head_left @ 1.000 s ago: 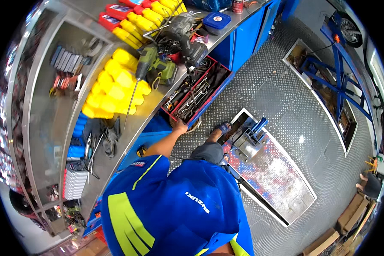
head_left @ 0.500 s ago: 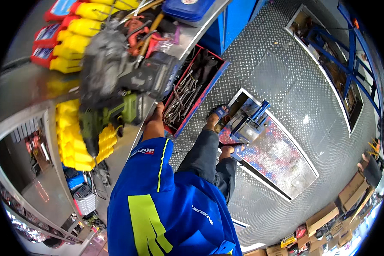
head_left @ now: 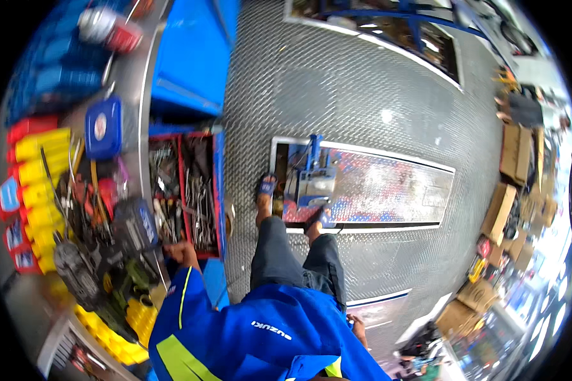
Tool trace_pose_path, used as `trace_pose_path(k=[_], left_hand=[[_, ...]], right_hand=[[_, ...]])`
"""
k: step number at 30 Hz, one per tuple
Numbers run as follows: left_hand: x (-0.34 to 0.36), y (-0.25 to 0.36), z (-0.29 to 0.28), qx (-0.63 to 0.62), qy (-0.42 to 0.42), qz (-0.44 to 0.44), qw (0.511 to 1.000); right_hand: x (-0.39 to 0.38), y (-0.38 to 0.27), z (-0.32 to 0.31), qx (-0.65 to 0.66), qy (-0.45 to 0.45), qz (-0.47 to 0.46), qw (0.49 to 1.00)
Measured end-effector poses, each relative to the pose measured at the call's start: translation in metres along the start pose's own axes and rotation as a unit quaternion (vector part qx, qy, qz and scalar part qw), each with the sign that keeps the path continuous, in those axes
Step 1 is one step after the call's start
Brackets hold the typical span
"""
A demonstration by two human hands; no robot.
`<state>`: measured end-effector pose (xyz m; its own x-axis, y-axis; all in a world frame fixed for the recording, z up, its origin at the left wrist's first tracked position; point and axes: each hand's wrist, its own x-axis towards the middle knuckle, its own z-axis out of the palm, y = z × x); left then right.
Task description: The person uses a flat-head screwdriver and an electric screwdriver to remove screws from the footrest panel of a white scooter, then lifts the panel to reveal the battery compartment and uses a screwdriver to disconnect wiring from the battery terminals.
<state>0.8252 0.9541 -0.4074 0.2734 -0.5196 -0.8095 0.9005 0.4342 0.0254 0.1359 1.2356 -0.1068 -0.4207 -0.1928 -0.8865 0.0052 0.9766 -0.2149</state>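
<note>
My left hand (head_left: pixel 183 253) is at the near end of the pulled-out red and blue tool drawer (head_left: pixel 220 197), beside the bench edge. Its fingers bend toward the drawer, but blur hides whether they grip anything. Inside the drawer, several wrenches (head_left: pixel 200 213) lie right of a red divider, with mixed hand tools (head_left: pixel 165 209) on the left. My right hand (head_left: pixel 359 330) hangs low by my right hip, partly covered by my blue shirt. Its fingers are curled round something small that I cannot make out.
On the left bench lie a black cordless tool (head_left: pixel 79 273), a green drill (head_left: pixel 130 279), a blue case (head_left: pixel 103 127), yellow bottles (head_left: pixel 44 171) and a spray can (head_left: pixel 111 30). A blue cabinet (head_left: pixel 187 63) stands beyond the drawer. A metal lift plate (head_left: pixel 388 190) lies before my feet.
My view has turned left and shifted, so both drawer compartments show. My left hand stays by the drawer's near end. My right hand has come into view by my hip.
</note>
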Motion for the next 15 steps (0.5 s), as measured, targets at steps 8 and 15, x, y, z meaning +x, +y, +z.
trace_pose_path(k=[8, 15], left_hand=[[-0.088, -0.262, 0.014, -0.883, -0.104, -0.454, -0.056], [-0.113, -0.615, 0.157, -0.917, 0.384, -0.089, -0.063]], right_hand=[[0.130, 0.020, -0.025, -0.087, 0.037, 0.033, 0.995], [0.305, -0.185, -0.123, 0.341, 0.073, 0.015, 0.937]])
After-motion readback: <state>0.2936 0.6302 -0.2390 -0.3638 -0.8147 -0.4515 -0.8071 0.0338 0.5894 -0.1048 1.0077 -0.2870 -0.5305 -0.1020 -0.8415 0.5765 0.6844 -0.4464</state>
